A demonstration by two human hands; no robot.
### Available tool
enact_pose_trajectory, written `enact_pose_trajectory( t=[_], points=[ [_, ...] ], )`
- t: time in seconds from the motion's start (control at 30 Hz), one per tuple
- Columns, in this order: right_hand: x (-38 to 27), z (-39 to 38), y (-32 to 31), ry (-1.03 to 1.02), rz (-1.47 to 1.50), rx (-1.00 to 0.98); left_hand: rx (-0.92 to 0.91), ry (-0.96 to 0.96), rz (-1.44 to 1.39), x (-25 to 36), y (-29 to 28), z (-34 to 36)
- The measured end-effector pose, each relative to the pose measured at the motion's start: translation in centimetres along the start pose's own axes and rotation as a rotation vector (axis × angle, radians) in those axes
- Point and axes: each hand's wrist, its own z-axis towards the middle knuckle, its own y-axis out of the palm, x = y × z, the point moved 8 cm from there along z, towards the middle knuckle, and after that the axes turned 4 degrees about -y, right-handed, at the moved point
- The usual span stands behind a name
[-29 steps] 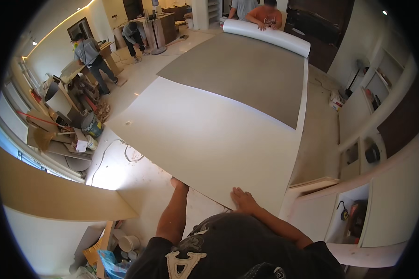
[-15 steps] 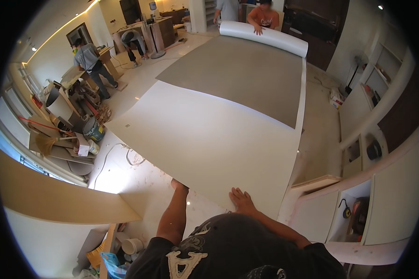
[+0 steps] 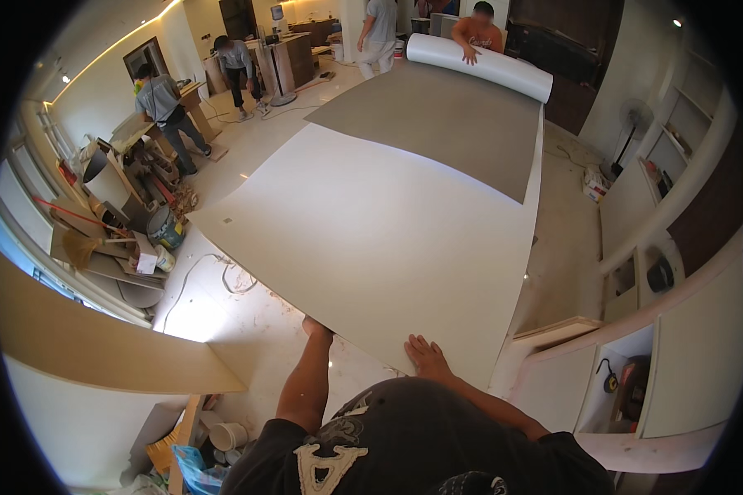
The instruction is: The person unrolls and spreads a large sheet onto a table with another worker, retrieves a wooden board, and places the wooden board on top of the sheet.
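A large white sheet (image 3: 371,239) spans the middle of the view, with a grey sheet (image 3: 446,124) over its far half and a thick white roll (image 3: 479,64) at the far end. My left hand (image 3: 315,328) grips the near left edge from beneath, its fingers mostly hidden under the sheet. My right hand (image 3: 423,353) lies flat on the white surface near that edge, fingers spread. A co-worker in an orange shirt (image 3: 479,29) rests a hand (image 3: 469,54) on the roll.
Co-workers in grey (image 3: 165,103) stand or bend left and behind. Boards, buckets (image 3: 165,229) and a broom (image 3: 82,247) line the left wall. Cables (image 3: 190,289) cross the floor. A curved cream panel (image 3: 115,338) is near-left; shelving (image 3: 677,346) and a fan (image 3: 631,124) are right.
The grey sheet's near edge and the roll have shifted slightly away and rightward. A grey-shirted person at the back has stepped left. My hands have hardly moved.
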Motion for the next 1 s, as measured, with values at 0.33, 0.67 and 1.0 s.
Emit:
enact_pose_trajectory(
  t=[0.33, 0.67, 1.0],
  points=[
    [1.5, -1.2, 0.7, 0.055, -0.046, 0.008, 0.182, -0.184, -0.259, -1.3, 4.1, -1.4],
    [0.2, -1.4, 1.0, 0.107, 0.008, -0.063, 0.192, -0.176, 0.212, -1.5, 3.2, -1.4],
    [-2.5, -0.2, 0.8, 0.022, 0.026, -0.046, 0.308, -0.014, 0.575, 0.2, -3.0, -1.8]
  ],
)
